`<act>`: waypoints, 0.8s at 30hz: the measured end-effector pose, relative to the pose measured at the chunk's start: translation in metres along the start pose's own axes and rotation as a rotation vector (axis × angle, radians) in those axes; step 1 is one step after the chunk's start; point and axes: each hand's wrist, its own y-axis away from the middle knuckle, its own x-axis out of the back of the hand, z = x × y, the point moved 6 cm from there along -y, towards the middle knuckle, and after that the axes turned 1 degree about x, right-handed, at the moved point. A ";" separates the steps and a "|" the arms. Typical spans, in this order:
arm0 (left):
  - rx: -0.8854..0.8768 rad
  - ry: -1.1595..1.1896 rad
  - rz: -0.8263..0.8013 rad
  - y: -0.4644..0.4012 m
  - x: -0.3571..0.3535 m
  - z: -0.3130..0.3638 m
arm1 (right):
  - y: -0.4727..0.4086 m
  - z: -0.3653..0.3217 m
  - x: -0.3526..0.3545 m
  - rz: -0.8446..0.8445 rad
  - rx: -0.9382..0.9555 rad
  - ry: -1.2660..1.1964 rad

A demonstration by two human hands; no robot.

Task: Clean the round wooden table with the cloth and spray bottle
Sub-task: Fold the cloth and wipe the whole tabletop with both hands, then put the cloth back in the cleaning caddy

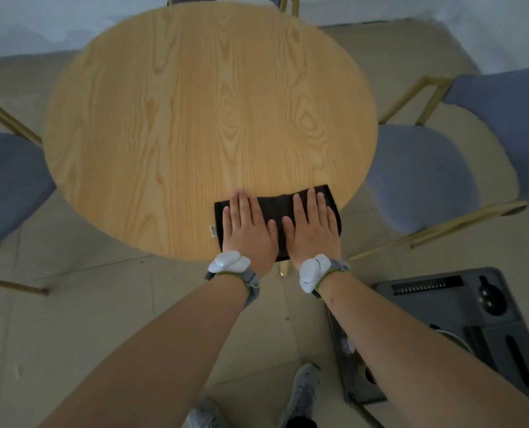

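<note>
- We see blue padded chairs with thin gold metal legs (420, 177).
- We see beige floor tiles (87, 304).
- We see a grey moulded foam case (460, 304).
- We see grey trainers (303, 393).

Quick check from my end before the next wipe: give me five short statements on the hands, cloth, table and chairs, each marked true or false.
1. Both hands lie flat on the cloth. True: left hand and right hand press it side by side, palms down.
2. The cloth lies at the middle of the table. False: it lies at the near edge.
3. The cloth is white. False: it is dark, with a small pale tag at its left edge.
4. A spray bottle stands on the table. False: none shows in this view.
5. A blue chair stands right of the table. True.
</note>
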 end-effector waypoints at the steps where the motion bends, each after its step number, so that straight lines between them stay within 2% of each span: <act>1: -0.008 0.025 0.017 -0.002 0.006 -0.004 | -0.003 0.005 0.004 0.004 0.021 -0.015; 6: 0.027 -0.114 0.030 -0.016 0.045 -0.036 | -0.030 0.033 0.025 -0.054 0.082 0.055; 13: 0.134 -0.007 -0.115 -0.028 0.062 -0.038 | -0.050 0.040 0.050 -0.082 0.015 0.177; 15: 0.131 0.101 -0.143 -0.028 0.066 -0.033 | -0.046 0.045 0.061 -0.053 -0.015 0.058; 19: 0.073 0.239 -0.110 -0.024 0.080 0.004 | -0.025 0.068 0.083 -0.048 -0.172 -0.394; 24: 0.048 0.413 -0.209 -0.010 0.075 0.085 | 0.013 0.113 0.093 -0.081 -0.390 -0.636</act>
